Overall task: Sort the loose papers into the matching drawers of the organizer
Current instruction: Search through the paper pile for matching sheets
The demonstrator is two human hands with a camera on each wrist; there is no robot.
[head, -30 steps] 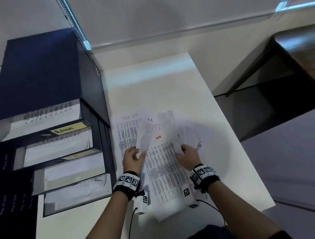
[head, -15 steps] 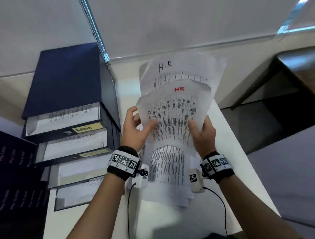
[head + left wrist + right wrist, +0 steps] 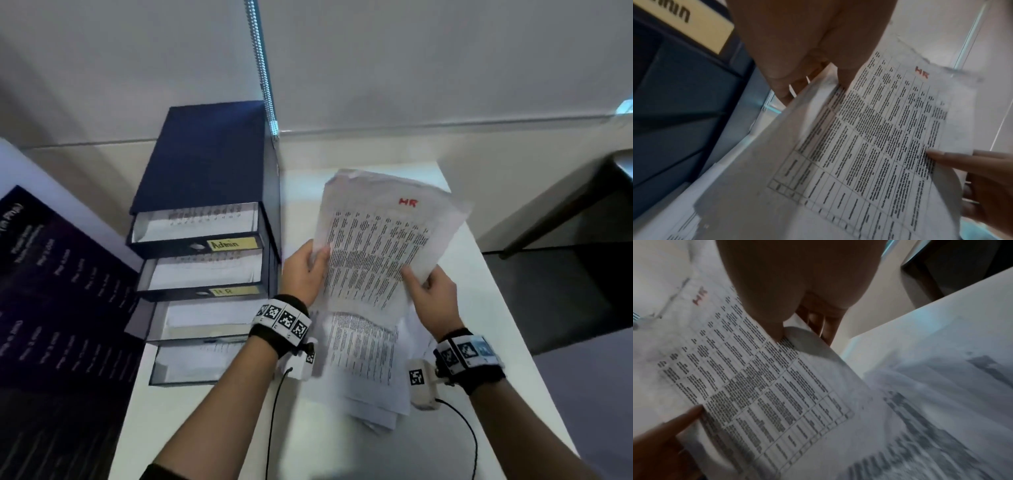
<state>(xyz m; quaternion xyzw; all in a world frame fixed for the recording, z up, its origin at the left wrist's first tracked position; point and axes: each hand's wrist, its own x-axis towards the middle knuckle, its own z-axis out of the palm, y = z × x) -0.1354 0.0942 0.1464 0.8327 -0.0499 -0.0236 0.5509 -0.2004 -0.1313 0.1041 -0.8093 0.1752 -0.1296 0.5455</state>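
Note:
I hold a small stack of printed sheets marked HR in red (image 3: pixel 380 240) (image 3: pixel 875 129) (image 3: pixel 756 378) above the white table. My left hand (image 3: pixel 306 267) pinches its left edge, thumb on top. My right hand (image 3: pixel 433 291) pinches its right lower edge the same way. Under the held sheets a loose pile of papers (image 3: pixel 366 370) lies on the table. The dark blue drawer organizer (image 3: pixel 205 212) stands to the left with several drawers pulled out, paper in each. The top one is labelled Admin (image 3: pixel 229 244), the second drawer's label (image 3: pixel 227 291) reads HR.
The white table (image 3: pixel 496 342) ends at its right edge, with a dark bench and floor beyond. A dark printed board (image 3: pixel 51 308) lies left of the organizer. A metal rail (image 3: pixel 263 68) runs up the wall behind. Cables trail from both wrist cameras.
The held HR sheets have come down from in front of the wall and tilted right, closer to the table. The sheet headed H.R in black no longer shows behind them.

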